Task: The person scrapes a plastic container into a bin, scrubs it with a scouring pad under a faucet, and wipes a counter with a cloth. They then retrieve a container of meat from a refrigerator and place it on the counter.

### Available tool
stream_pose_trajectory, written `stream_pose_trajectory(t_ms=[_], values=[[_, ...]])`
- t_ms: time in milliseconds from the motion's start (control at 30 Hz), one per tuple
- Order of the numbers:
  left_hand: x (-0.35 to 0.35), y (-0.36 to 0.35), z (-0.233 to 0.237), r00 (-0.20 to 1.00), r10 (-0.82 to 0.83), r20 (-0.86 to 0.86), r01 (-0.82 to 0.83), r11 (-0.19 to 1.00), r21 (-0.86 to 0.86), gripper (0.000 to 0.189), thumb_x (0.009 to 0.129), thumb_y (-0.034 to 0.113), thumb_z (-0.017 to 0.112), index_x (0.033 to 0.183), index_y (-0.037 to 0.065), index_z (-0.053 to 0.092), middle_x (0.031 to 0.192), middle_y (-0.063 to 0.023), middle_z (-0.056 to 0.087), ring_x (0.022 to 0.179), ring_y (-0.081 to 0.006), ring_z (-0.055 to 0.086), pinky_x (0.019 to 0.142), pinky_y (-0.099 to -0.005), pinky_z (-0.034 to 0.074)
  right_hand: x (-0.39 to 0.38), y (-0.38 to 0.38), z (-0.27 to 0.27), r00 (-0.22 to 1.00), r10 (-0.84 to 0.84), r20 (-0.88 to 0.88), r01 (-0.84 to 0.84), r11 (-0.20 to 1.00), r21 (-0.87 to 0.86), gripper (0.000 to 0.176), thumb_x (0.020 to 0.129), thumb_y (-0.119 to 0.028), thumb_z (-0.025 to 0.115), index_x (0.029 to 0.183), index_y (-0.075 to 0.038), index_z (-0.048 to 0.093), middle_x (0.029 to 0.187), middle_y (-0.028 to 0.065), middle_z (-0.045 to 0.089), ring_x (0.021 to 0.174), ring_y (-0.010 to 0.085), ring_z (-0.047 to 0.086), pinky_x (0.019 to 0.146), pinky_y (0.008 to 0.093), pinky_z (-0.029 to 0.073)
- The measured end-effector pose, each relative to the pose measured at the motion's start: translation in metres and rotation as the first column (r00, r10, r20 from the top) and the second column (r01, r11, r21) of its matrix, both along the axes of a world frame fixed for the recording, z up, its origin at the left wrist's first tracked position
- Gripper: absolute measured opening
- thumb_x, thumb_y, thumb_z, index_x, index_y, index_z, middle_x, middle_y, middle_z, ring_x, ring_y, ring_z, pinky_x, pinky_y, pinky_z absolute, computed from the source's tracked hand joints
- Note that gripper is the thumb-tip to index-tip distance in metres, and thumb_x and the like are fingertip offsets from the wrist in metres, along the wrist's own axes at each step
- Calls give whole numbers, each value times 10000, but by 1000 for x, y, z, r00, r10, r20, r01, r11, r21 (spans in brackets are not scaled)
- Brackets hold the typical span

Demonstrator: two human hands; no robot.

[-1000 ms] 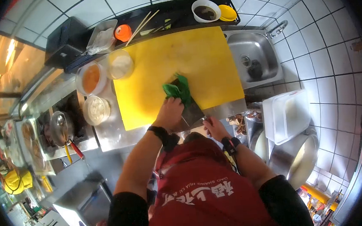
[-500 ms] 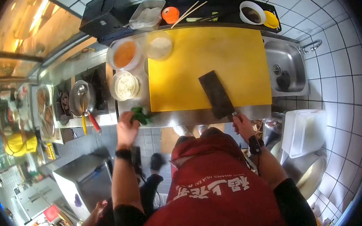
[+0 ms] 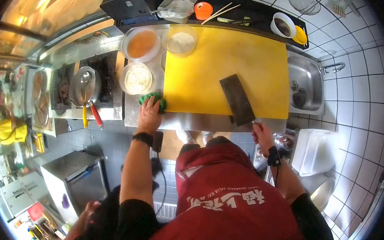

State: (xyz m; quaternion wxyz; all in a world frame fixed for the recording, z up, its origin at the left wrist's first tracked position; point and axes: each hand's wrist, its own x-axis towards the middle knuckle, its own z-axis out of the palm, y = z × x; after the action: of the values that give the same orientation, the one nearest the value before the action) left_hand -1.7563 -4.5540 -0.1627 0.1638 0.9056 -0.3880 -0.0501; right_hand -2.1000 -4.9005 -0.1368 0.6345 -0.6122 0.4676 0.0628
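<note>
Clutching crumpled green cloth in left hand beside yellow plastic cutting board; gripping, apparently, handle of flat-lying dark rectangular cleaver in right hand

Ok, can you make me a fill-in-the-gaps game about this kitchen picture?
1. The left hand grips a ___ cloth beside the board.
2. The cleaver lies flat on the ___ cutting board.
3. The right hand holds the cleaver by its ___.
Missing words: green, yellow, handle.
</note>
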Motion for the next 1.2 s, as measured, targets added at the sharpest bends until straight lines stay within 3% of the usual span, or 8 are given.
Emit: stream_pose_trajectory(t_ms=[200,300,433,633,700,800,967,1200], values=[[-60,50,8,994,31,-106,-14,987,162,410,778,49,658,1186,87,665,1322,-176,552,1242,-424,511,1016,-499,473,-3,3,-15,994,-73,80,67,995,75,245,1056,-285,551,1029,-44,522,777,34,560,593,108,511,510,299,433],[-84,66,-1,863,69,-501,-76,997,6,282,749,30,664,1028,25,702,1119,-177,644,1016,-407,633,925,-479,520,-10,1,-11,986,-107,127,97,992,85,239,1057,-281,548,1025,-45,528,774,34,556,585,107,505,503,292,426],[-86,55,42,809,156,-567,-265,958,-114,284,722,-25,637,997,0,700,1062,-180,683,1009,-359,656,900,-402,534,-28,-10,4,972,-178,152,167,983,76,248,1059,-281,537,1016,-37,533,765,33,552,571,101,502,495,277,418],[-35,45,30,926,315,-209,-361,900,-243,277,776,-41,621,1045,-4,679,1193,-207,629,1062,-384,631,927,-436,527,-62,-25,21,923,-348,165,338,937,84,222,1053,-279,547,971,-74,538,704,3,532,528,79,470,462,241,381],[-39,30,10,976,218,16,-215,939,268,213,794,17,608,998,-7,663,1199,-238,592,1054,-419,595,943,-492,510,-69,-32,40,895,-390,215,387,920,58,225,1059,-266,536,927,-84,518,701,-2,526,518,73,454,456,230,364],[-51,-7,16,978,-35,-207,118,907,405,167,794,57,596,939,-6,650,1126,-260,585,1048,-440,568,952,-530,491,-77,-36,68,835,-482,265,501,866,-4,234,1067,-261,506,911,-87,510,701,0,519,508,83,439,457,249,362],[-90,-86,27,736,-561,-379,655,730,193,139,803,114,611,898,23,655,1056,-237,590,993,-414,587,898,-502,503,-105,-39,91,764,-550,338,596,802,-40,207,1074,-243,473,974,-70,526,706,6,532,503,73,424,478,239,350],[-164,-245,3,459,-806,-374,854,516,-66,157,860,135,619,948,10,652,1009,-204,601,977,-388,609,864,-470,533,-141,-14,101,611,-725,317,762,647,11,204,1072,-257,491,1031,-65,547,749,9,560,531,79,456,476,235,354]])
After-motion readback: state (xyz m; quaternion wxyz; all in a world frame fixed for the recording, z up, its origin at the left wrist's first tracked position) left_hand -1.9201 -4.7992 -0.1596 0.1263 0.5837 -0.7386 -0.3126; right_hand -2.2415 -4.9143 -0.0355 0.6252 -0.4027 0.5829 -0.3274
